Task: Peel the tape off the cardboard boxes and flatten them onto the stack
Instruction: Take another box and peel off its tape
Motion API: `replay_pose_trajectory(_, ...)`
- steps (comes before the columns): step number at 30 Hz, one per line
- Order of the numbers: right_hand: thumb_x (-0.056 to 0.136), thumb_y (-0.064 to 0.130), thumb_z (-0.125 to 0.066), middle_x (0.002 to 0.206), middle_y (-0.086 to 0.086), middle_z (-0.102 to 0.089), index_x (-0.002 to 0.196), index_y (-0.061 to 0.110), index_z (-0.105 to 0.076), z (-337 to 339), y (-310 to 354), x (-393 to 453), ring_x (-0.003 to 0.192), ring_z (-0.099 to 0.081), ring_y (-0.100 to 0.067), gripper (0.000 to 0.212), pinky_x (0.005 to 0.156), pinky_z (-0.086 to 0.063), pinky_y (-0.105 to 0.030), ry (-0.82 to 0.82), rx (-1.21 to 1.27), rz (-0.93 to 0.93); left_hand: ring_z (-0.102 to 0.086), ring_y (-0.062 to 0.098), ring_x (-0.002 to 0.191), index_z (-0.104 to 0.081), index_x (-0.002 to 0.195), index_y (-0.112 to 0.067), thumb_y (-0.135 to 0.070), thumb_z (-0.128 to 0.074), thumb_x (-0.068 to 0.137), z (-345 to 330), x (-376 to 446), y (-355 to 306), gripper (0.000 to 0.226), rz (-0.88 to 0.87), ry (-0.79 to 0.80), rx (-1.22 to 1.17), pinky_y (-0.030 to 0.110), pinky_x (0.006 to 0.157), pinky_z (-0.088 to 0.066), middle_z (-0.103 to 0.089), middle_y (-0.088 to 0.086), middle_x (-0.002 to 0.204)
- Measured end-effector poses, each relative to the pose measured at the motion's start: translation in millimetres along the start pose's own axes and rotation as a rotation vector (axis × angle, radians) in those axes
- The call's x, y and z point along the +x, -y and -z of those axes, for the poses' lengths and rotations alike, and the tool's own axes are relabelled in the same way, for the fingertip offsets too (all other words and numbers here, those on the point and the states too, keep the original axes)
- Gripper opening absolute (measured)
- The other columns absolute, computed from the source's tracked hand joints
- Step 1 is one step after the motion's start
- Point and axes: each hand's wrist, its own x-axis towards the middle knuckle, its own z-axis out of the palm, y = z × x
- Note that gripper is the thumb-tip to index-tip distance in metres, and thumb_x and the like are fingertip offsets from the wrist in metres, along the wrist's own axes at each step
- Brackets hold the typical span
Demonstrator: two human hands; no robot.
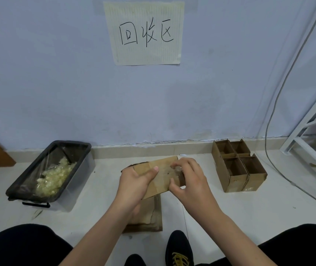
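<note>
**Tape being picked from a box held above the stack**

A small cardboard box (161, 175) is being held at the centre of the frame, just above the stack (149, 217) of flattened cardboard lying on the floor (230, 212). The box is being gripped along its left side by the left hand (134, 185), the thumb laid across the top face and the fingers curled beneath, probably so that the box is being kept steady against the pull of peeling. At the box's right end the right hand (189, 181) is being curled over the top, with the fingertips pinched together on a clear strip of tape (176, 169); the tape appears to be being lifted at that end.

The box is being worked directly over the stack, presumably so that it can be flattened and dropped there without being carried. A black bin (84, 148), lined with plastic and holding pale crumpled scraps, is being kept at the left of the frame, likely for the peeled tape. Four open boxes (237, 166) are standing together at the right, against the wall.

How much tape is remaining cannot be judged: it is transparent and partly covered by the right hand. The underside of the box and the top of the stack are being hidden by the hands and forearms.
</note>
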Motion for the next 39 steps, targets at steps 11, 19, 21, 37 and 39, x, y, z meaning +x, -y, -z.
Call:
replay_pose_trajectory(11,0.088,0.028,-0.068,0.115,0.022,-0.045,0.118,0.028,-0.056,5,-2,-1,0.106,-0.043,0.005,0.032,0.084,-0.035,-0.004,0.053,-0.056,0.043,-0.063,0.006,0.048,-0.068,0.075,-0.004,-0.008,-0.071,0.093,4,1,-1,0.019,0.072,-0.048,-0.034,0.016,0.048,-0.047,-0.064,-0.009,0.051)
replay_pose_trajectory(19,0.092,0.023,-0.063,0.117,0.021,-0.040,0.120,0.024,-0.057,3,-2,0,0.109,-0.046,-0.001,0.028,0.089,-0.046,-0.016,0.074,-0.071,0.075,-0.070,0.016,0.060,-0.068,0.069,-0.005,-0.009,-0.072,0.092,4,1,-2,0.024,0.072,-0.051,0.037,0.021,0.059,-0.052,-0.067,-0.003,0.058)
replay_pose_trajectory(21,0.094,0.023,-0.062,0.117,0.021,-0.040,0.120,0.025,-0.057,4,-2,0,0.109,-0.045,-0.001,0.027,0.091,-0.046,-0.016,0.082,-0.096,0.087,-0.072,0.026,0.072,-0.071,0.081,-0.001,-0.012,-0.074,0.092,6,3,0,0.016,0.053,-0.054,0.049,0.031,0.069,-0.055,-0.070,0.004,0.070)
replay_pose_trajectory(37,0.090,0.034,-0.063,0.119,0.025,-0.036,0.125,0.034,-0.051,10,-4,0,0.109,-0.045,0.008,0.037,0.085,-0.046,-0.014,0.154,-0.082,0.060,-0.076,0.031,0.089,-0.077,0.092,-0.002,-0.010,-0.073,0.092,10,7,5,0.009,0.057,-0.031,0.105,0.046,0.087,-0.059,-0.078,0.015,0.091)
replay_pose_trajectory(39,0.090,0.036,-0.065,0.118,0.025,-0.038,0.124,0.034,-0.052,12,-5,1,0.109,-0.046,0.008,0.037,0.084,-0.045,-0.012,0.162,-0.071,0.049,-0.076,0.029,0.089,-0.077,0.095,-0.003,-0.009,-0.073,0.092,10,7,5,0.008,0.057,-0.032,0.089,0.045,0.087,-0.060,-0.079,0.013,0.092)
